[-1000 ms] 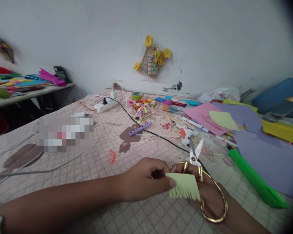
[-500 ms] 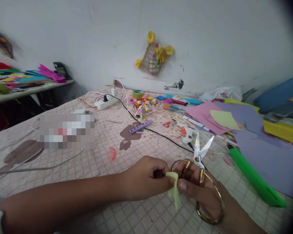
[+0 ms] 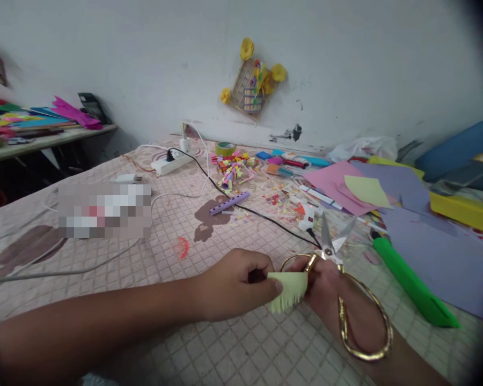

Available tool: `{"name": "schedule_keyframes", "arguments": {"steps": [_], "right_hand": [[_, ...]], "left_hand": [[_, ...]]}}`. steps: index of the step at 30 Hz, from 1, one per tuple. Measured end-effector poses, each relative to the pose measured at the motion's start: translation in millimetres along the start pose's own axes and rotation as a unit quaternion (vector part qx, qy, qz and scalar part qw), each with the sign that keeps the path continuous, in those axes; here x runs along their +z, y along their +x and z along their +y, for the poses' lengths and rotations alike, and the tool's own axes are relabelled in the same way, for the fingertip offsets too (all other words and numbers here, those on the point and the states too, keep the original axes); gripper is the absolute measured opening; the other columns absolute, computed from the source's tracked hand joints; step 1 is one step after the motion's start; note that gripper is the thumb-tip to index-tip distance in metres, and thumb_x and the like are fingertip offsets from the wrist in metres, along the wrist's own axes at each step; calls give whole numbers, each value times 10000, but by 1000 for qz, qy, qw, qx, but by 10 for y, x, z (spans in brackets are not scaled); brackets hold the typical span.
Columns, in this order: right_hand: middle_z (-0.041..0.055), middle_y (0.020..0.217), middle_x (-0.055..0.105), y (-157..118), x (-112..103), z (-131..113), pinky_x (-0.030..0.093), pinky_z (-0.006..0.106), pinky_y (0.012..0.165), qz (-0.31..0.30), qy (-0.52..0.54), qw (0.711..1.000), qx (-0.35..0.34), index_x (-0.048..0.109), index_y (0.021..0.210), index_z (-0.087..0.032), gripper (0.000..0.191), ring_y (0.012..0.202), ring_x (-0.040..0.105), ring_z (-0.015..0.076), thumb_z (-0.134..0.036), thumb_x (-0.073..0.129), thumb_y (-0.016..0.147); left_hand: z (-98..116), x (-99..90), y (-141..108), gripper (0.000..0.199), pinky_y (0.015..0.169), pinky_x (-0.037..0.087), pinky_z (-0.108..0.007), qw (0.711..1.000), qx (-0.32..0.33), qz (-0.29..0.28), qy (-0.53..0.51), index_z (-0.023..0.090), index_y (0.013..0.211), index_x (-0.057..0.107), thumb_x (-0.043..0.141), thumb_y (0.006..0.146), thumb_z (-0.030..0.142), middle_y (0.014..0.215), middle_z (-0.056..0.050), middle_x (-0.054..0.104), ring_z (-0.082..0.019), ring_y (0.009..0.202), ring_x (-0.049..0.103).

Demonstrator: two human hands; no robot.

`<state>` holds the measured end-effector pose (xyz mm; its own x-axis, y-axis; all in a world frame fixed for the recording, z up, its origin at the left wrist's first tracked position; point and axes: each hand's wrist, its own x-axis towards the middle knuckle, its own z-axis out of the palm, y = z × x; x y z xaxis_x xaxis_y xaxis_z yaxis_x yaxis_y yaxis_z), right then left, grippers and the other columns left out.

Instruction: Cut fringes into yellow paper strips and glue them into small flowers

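Observation:
My left hand (image 3: 245, 287) pinches a pale yellow paper strip (image 3: 290, 289) between thumb and fingers. The strip's lower edge is cut into a fringe, and its upper edge is straight. My right hand (image 3: 326, 287) holds scissors (image 3: 366, 351) by their gold handles. Their silver blades are spread apart and point away from me, clear of the paper. The right fingertips are behind the strip's right end; whether they grip it is hidden.
A purple tube with holes (image 3: 229, 203), a black cable and a white glue gun (image 3: 306, 217) lie ahead among paper scraps. To the right are a green cutter (image 3: 412, 281) and coloured paper sheets (image 3: 438, 257). A white power strip (image 3: 172, 163) sits at the back.
The strip, folded or curled half a second ago, is now spread flat toward me. My right thumb has left its front, and the scissors have turned and shifted slightly right.

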<state>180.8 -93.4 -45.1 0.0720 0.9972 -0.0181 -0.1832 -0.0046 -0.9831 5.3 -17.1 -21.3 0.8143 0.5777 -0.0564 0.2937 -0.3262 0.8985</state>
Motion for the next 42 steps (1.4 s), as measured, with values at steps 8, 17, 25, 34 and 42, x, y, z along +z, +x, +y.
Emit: {"name": "schedule_keyframes", "arguments": {"steps": [8,17,25,34,42], "right_hand": [[-18,692,524,-8,-57,-37,381,269,586,-31,5,998,57,608,850,-270,223,659,481,152,-429,679,710],[-33,703,527,-46,-54,-59,383,264,583,-11,20,998,50,561,862,-272,174,661,486,135,-331,680,749],[-32,720,526,-98,-26,-119,388,273,595,-22,-31,998,47,563,859,-292,159,670,487,142,-338,676,757],[-2,686,541,-53,51,-188,417,297,604,1,2,1000,-14,641,745,-267,139,669,492,169,-394,688,714],[-11,745,566,-5,-12,-66,412,266,586,-21,5,1000,10,616,837,-282,164,673,506,151,-435,628,778]], "left_hand": [[14,-28,13,267,499,302,-197,999,5,-13,-39,129,655,495,486,813,344,589,39,413,-68,560,379],[65,-77,-4,251,569,359,-221,994,51,-19,-92,124,671,503,488,818,327,637,9,465,-92,620,434],[98,-75,-22,303,566,368,-214,994,64,-56,-65,115,631,509,483,837,336,639,4,478,-85,615,452],[122,-93,-32,279,533,343,-207,994,50,-9,-100,121,609,490,490,836,284,606,21,427,-77,594,413],[160,-119,-45,302,528,336,-209,991,64,-50,-103,127,599,459,480,845,301,612,24,415,-69,577,406]]}}
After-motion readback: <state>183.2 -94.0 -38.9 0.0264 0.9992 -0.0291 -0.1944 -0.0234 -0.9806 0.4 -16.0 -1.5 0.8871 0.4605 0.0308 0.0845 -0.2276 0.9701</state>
